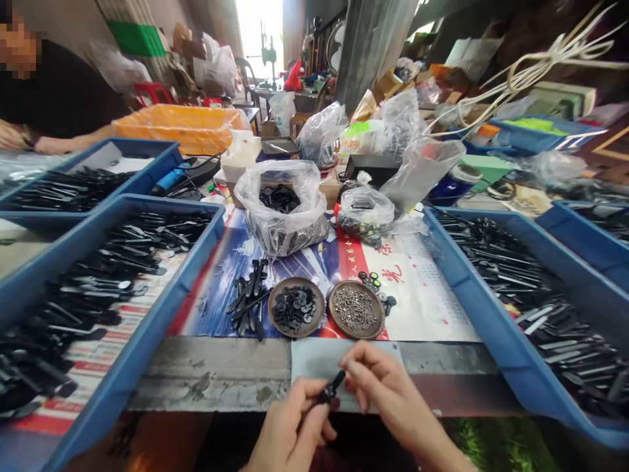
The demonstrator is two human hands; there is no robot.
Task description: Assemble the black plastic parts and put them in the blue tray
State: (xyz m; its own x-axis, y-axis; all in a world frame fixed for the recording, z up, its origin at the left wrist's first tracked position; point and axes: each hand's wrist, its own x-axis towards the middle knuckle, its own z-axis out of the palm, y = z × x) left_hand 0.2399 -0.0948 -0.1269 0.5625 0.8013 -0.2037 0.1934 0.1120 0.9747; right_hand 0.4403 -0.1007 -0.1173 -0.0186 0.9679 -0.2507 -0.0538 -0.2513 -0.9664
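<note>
Near the table's front edge, my left hand [299, 419] is closed round a small black part [333, 387] that slants up to the right. The fingertips of my right hand [376, 380] pinch the upper end of that same part. Its exact kind is hidden by my fingers. Just beyond my hands lie a round dish of small black pieces [295, 307] and a round dish of small metal screws or pins [356, 309]. A pile of black handle-like parts [249, 295] is left of the dishes. Small black discs [371, 282], some with green, lie behind the right dish.
Blue trays [162, 288] of black parts flank the work area, with another blue tray [491, 295] at right. Plastic bags [285, 216] of parts stand behind the dishes. An orange crate [177, 128] is further back. A co-worker's arm [63, 141] shows at upper left.
</note>
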